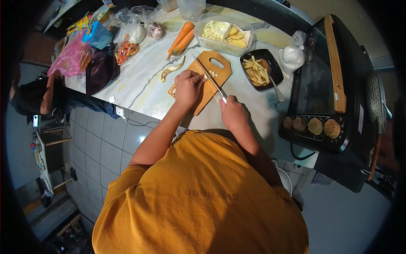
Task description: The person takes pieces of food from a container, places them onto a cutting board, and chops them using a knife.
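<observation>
Close quarters here: two orange carrots (182, 39) lie past the light-brown wooden chopping board (207, 94), a clear plastic tub (222, 48) of pale cut food to their right, and a square black bowl (277, 70) of pale sticks crowds the board's right side. Across the board slants the long steel knife (211, 78), tip away and leftward, handle mostly hidden in the right hand's (234, 113) wrapped fingers. Left hand's (189, 86) fingers are bent beside the blade; whether they're pinching anything, I can't tell
</observation>
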The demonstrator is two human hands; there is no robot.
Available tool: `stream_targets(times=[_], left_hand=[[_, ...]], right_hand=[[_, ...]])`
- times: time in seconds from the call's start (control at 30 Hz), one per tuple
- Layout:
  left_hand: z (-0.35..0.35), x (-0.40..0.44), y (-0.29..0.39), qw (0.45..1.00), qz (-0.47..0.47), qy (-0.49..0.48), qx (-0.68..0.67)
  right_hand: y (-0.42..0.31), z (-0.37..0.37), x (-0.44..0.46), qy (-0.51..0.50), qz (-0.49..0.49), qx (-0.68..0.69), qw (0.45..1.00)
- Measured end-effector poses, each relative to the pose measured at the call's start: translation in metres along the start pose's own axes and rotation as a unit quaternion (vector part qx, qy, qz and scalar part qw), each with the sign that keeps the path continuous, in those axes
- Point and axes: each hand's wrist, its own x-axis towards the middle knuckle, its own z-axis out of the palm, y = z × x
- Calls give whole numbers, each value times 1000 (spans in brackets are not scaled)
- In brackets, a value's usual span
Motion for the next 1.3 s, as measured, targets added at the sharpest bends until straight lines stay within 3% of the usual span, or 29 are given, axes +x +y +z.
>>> stream_targets(times=[0.77,1.3], left_hand=[[-9,-2,2,997,-36,-53,-42],[-3,-1,-4,998,-7,-6,-58]], right_hand=[[13,-1,-15,62,-36,39,997],[9,6,-13,34,-52,42,997]])
